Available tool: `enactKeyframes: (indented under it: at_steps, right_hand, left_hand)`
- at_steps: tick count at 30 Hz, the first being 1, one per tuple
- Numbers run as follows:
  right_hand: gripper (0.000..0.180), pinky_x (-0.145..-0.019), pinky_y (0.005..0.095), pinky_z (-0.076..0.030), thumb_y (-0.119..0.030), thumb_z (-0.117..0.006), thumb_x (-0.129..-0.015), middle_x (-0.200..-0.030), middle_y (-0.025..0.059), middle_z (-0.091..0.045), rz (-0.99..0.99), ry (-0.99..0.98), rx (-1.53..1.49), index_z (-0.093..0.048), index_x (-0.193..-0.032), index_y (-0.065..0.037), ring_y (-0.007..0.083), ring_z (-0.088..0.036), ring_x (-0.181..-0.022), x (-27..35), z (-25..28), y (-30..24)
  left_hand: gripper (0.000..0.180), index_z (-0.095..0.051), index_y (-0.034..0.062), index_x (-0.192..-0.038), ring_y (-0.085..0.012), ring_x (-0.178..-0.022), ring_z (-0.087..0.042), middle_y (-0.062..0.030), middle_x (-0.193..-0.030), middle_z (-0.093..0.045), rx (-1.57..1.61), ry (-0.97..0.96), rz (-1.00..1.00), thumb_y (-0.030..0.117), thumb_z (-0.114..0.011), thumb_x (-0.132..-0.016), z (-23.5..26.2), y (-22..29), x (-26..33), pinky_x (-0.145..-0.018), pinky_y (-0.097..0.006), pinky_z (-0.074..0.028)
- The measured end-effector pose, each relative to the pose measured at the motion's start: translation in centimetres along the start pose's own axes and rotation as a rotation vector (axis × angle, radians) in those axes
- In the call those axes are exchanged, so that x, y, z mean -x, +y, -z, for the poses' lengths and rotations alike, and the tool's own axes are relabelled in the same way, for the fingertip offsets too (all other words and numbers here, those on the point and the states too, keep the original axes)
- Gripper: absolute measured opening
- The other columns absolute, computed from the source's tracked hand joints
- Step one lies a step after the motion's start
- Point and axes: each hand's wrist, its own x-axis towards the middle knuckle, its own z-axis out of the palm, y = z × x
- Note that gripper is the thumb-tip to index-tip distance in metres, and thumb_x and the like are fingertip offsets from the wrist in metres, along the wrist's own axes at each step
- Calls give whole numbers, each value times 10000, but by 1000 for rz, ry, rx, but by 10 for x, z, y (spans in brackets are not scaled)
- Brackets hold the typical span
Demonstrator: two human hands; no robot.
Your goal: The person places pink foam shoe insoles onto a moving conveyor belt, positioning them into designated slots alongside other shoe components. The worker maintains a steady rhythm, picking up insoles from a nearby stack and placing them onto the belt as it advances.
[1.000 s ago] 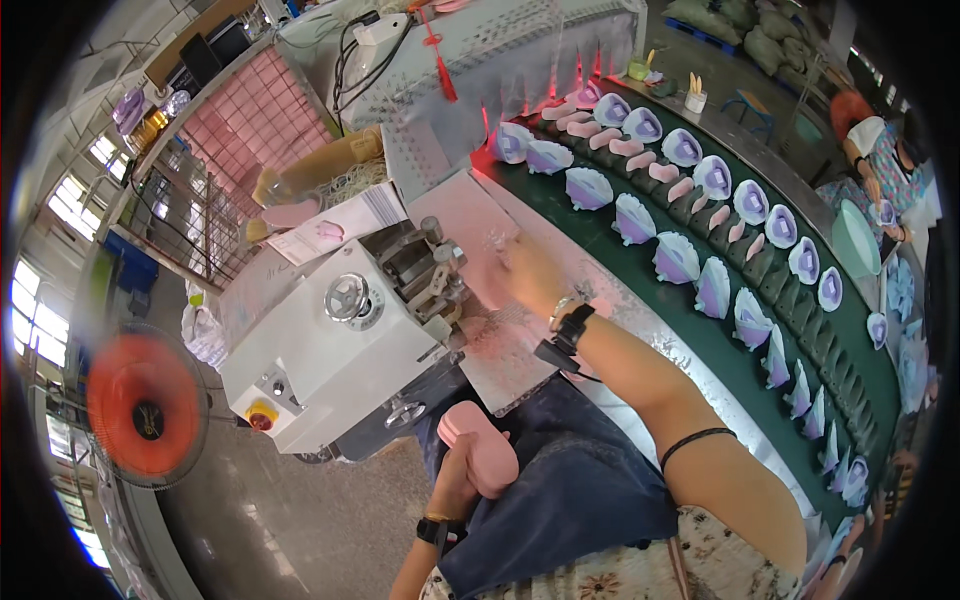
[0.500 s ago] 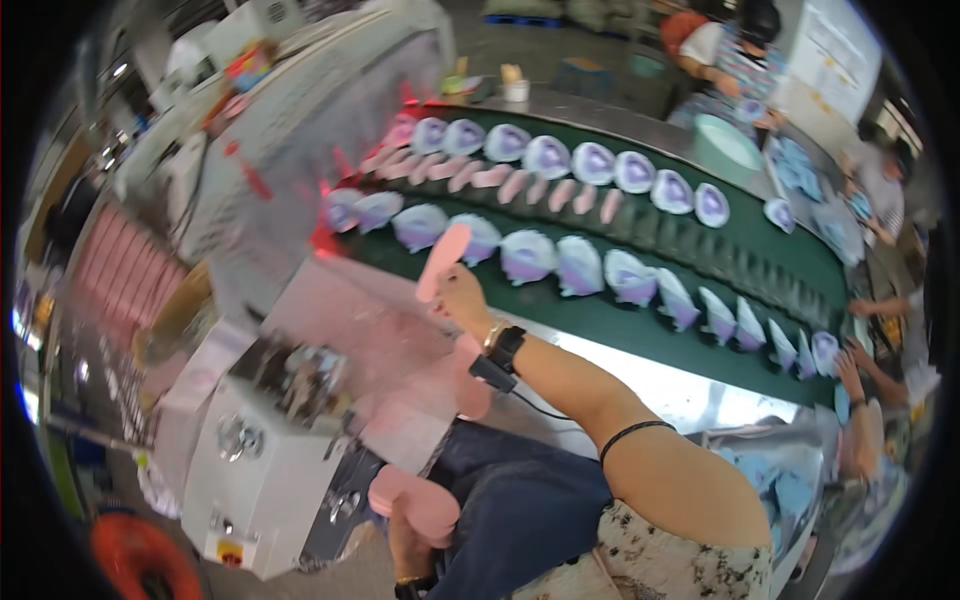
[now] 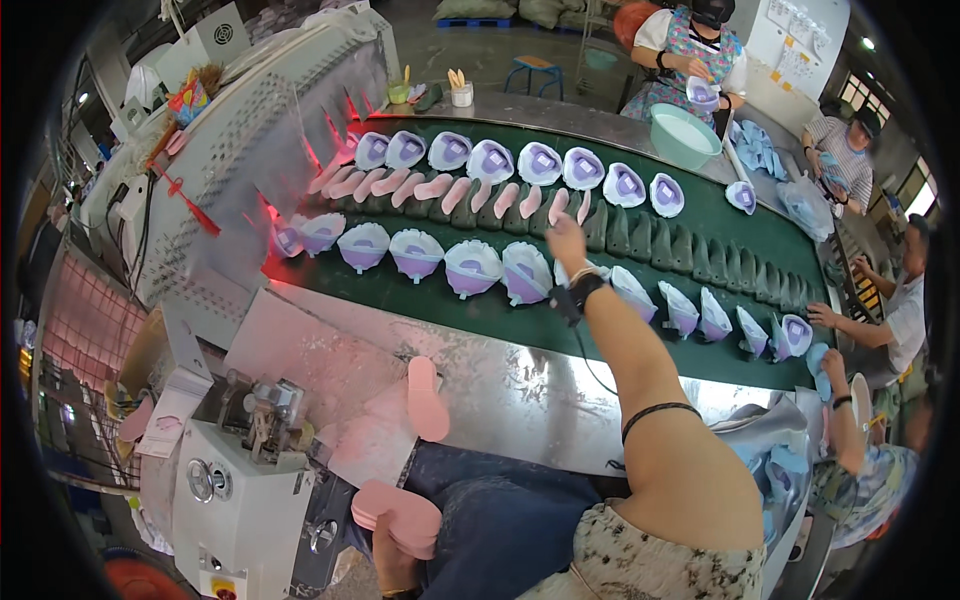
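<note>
My left hand (image 3: 394, 562) is closed round a stack of pink insoles (image 3: 398, 512), low beside the white machine. Stretched out over the green conveyor belt (image 3: 400, 275), my right hand (image 3: 567, 245) has its fingers closed at the lower end of a pink insole (image 3: 558, 207) in the middle row; its fingertips are partly blurred. That row consists of dark foot-shaped lasts (image 3: 617, 235), several with pink insoles on them at the left. Purple-and-white shoe uppers (image 3: 471, 268) line both sides of the row. Another loose insole (image 3: 429, 400) lies at the metal table's edge.
A white machine (image 3: 235, 510) stands at my left. Beyond it, a large perforated housing (image 3: 250, 130) with red-lit strips meets the belt's left end. Co-workers sit at the far side and right. A pale green basin (image 3: 685, 135) and blue cloth pieces (image 3: 757, 150) lie across the belt.
My right hand has moved away from me and rightward, carrying an insole past the near uppers to the middle row. The table's loose insole is now uncovered. My left hand still holds its stack.
</note>
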Motion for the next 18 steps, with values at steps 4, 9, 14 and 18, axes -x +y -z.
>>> enactKeyframes:
  at_steps: [4, 9, 14, 18]
  right_hand:
    - [135, -741, 340, -459, -139, -544, -875, -877, 89, -577, 211, -587, -365, -577, -934, -23, 262, -564, -814, 131, -45, -217]
    - [229, -655, 423, -476, -245, -572, -894, -861, 193, -642, 387, -1288, -414, -635, -881, -25, 354, -623, -803, 307, 13, -347]
    - [239, -638, 385, -497, -246, -615, -845, -793, 177, -655, 64, -1321, -334, -637, -926, -22, 301, -651, -711, 339, -18, -356]
    - [260, -639, 356, -479, -237, -645, -782, -816, 150, -641, -372, -1086, -799, -595, -867, 4, 253, -633, -717, 333, -104, -340]
  left_hand:
    - [327, -515, -27, -1178, -258, -1014, -606, -120, -1086, -606, -43, 38, -128, 136, -532, -894, 8, -7, 3, -875, -388, -494]
    - [264, -574, -55, -1087, -192, -898, -626, -79, -988, -629, -389, 173, -317, 141, -561, -912, -1, 6, 2, -772, -311, -511]
    - [295, -562, -49, -1110, -237, -963, -629, -125, -1024, -634, -194, 149, -280, 187, -535, -935, -11, 30, 16, -814, -331, -520]
    - [377, -487, -47, -1199, -305, -1092, -587, -181, -1104, -606, 107, -73, -97, 225, -462, -939, 30, 22, 28, -905, -409, -502]
